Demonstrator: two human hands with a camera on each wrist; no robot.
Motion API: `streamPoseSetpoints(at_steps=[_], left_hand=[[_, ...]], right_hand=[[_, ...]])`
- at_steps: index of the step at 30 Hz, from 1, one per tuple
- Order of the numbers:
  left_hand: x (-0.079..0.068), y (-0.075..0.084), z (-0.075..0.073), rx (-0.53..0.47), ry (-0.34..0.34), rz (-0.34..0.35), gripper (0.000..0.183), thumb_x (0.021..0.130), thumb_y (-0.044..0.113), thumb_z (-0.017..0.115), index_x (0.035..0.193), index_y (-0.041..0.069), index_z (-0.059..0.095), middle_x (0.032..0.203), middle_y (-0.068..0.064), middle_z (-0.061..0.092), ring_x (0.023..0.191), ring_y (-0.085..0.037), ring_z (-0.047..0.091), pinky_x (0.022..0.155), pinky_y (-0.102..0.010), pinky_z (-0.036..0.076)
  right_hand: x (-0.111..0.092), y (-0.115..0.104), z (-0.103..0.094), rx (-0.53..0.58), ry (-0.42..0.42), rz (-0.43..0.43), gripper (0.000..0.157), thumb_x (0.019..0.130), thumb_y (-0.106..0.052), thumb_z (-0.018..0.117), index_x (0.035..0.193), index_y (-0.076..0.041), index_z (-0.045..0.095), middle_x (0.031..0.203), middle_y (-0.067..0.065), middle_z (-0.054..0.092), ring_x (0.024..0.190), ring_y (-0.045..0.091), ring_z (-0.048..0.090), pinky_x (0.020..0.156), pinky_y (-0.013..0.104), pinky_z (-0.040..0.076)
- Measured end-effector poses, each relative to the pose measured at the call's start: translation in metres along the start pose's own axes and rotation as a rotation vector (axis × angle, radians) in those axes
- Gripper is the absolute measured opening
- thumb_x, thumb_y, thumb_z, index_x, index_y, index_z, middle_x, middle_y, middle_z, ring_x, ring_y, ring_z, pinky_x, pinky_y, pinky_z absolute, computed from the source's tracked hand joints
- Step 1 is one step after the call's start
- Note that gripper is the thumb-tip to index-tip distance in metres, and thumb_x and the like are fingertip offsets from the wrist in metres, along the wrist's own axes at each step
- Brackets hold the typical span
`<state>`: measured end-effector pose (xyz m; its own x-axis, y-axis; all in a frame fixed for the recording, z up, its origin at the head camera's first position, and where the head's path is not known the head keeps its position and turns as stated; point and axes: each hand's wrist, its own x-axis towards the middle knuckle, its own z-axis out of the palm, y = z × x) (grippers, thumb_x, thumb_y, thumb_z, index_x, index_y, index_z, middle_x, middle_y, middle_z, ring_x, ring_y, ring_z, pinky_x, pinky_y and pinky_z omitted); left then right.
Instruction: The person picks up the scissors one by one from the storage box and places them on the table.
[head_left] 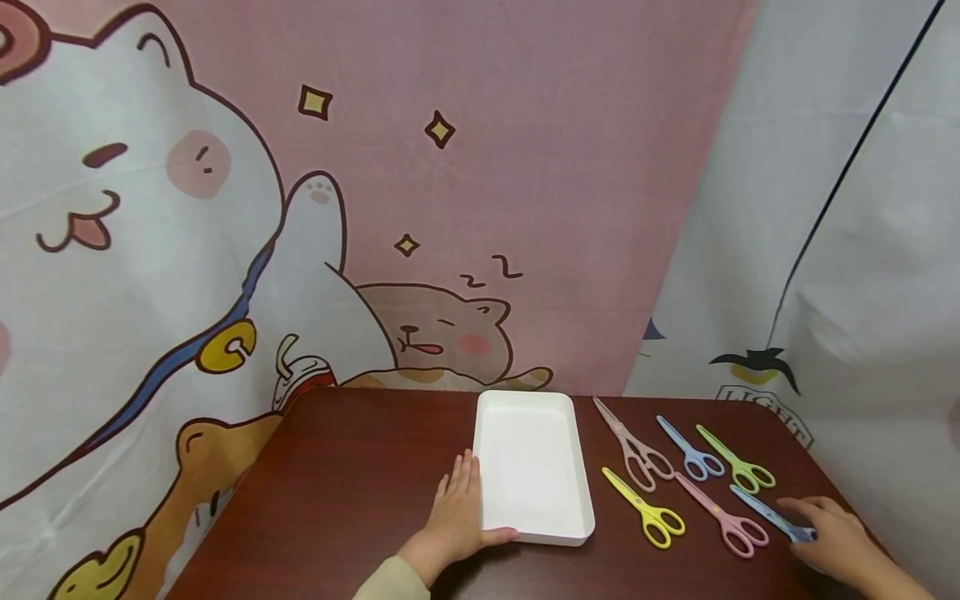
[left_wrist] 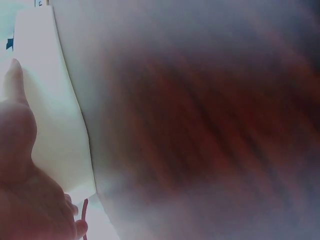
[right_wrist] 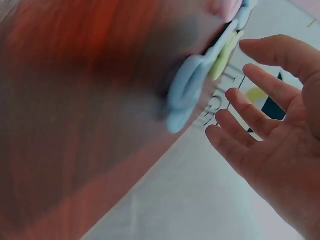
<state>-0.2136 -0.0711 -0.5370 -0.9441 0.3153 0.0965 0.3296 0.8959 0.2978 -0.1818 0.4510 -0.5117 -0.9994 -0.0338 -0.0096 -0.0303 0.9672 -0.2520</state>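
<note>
A white rectangular tray (head_left: pixel 536 475) lies on the table, its long side pointing away from me. My left hand (head_left: pixel 456 508) rests against its left side, fingers straight, thumb along the near edge. The left wrist view shows this hand (left_wrist: pixel 25 200) beside the tray wall (left_wrist: pixel 57 120). At the right, my right hand (head_left: pixel 836 537) hovers by the handles of blue scissors (head_left: pixel 767 510). In the right wrist view the hand (right_wrist: pixel 285 135) has spread, loosely bent fingers, apart from the blue scissors (right_wrist: pixel 205 62), and holds nothing.
Between tray and right hand lie yellow scissors (head_left: pixel 637 502), pink scissors (head_left: pixel 716 510), pale pink scissors (head_left: pixel 628 437), light blue scissors (head_left: pixel 686 443) and green scissors (head_left: pixel 731 457). A patterned cloth (head_left: pixel 525 183) hangs behind the brown table (head_left: pixel 360 475).
</note>
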Motion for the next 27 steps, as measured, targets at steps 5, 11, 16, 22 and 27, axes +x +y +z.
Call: streamPoseSetpoints(at_steps=[5, 11, 16, 22, 27], left_hand=[[0.001, -0.004, 0.005, -0.025, 0.007, -0.005, 0.136, 0.058, 0.089, 0.051, 0.148, -0.007, 0.015, 0.155, -0.025, 0.014, 0.144, -0.038, 0.016, 0.111, -0.056, 0.023], [0.002, -0.005, 0.004, -0.067, -0.011, -0.009, 0.137, 0.058, 0.088, 0.053, 0.149, -0.006, 0.013, 0.156, -0.025, 0.012, 0.144, -0.038, 0.015, 0.111, -0.057, 0.022], [0.001, -0.002, -0.002, -0.084, -0.030, 0.002, 0.134, 0.061, 0.084, 0.057, 0.148, -0.007, 0.013, 0.155, -0.026, 0.012, 0.143, -0.039, 0.016, 0.110, -0.059, 0.022], [0.001, -0.011, -0.012, -0.122, -0.016, 0.024, 0.116, 0.074, 0.073, 0.058, 0.149, -0.003, 0.014, 0.156, -0.023, 0.012, 0.144, -0.041, 0.013, 0.109, -0.063, 0.019], [0.003, -0.025, -0.037, -0.157, -0.017, 0.037, 0.097, 0.086, 0.064, 0.051, 0.151, 0.003, 0.014, 0.158, -0.017, 0.009, 0.145, -0.038, 0.008, 0.109, -0.064, 0.016]], right_hand=[[0.007, -0.025, -0.003, 0.015, 0.064, -0.087, 0.053, 0.066, -0.017, 0.077, 0.112, 0.004, 0.062, 0.103, 0.030, 0.054, 0.092, 0.050, 0.052, 0.075, 0.065, 0.038], [0.016, -0.063, -0.002, 0.062, 0.060, -0.179, 0.049, 0.070, -0.015, 0.078, 0.114, 0.002, 0.062, 0.108, 0.025, 0.057, 0.097, 0.049, 0.053, 0.076, 0.063, 0.041], [0.022, -0.101, -0.005, 0.098, 0.035, -0.260, 0.048, 0.074, -0.011, 0.075, 0.118, 0.002, 0.060, 0.114, 0.025, 0.056, 0.105, 0.048, 0.052, 0.079, 0.061, 0.043], [0.029, -0.142, -0.002, 0.134, 0.111, -0.368, 0.048, 0.076, -0.011, 0.075, 0.120, -0.001, 0.060, 0.119, 0.018, 0.057, 0.109, 0.045, 0.052, 0.082, 0.059, 0.044], [0.035, -0.168, -0.001, 0.119, 0.170, -0.438, 0.049, 0.080, -0.016, 0.073, 0.124, -0.001, 0.058, 0.124, 0.018, 0.056, 0.112, 0.042, 0.052, 0.084, 0.057, 0.046]])
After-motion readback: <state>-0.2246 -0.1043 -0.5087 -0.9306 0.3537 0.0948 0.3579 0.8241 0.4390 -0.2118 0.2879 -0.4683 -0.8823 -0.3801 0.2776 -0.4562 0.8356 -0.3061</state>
